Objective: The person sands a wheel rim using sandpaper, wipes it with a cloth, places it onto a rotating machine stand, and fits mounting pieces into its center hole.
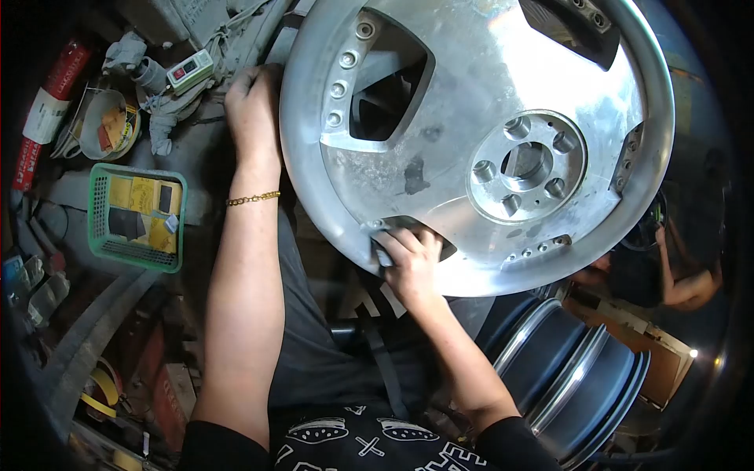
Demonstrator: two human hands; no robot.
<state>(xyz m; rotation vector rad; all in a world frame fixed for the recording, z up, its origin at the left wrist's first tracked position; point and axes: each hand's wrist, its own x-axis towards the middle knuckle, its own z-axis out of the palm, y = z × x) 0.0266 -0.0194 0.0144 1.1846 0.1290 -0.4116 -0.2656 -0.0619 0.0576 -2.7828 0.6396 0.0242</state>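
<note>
One wheel [463,102], a couple of ways to slip up

Head view: from where I'm standing, the wheel's right in front of the lap [314,353], face showing. Right hand [414,265]'s curled round a small pad [383,256], pretty blurry, at the rim [330,224] by the lower cutout [448,248]. Left hand [254,98]'s at the rim's left side, fingers mostly hidden, can't tell if it's gripping. My worry: a weak left-hand hold could let the wheel shift, and a skidding pad could bang knuckles on the cutout's edge.
</note>
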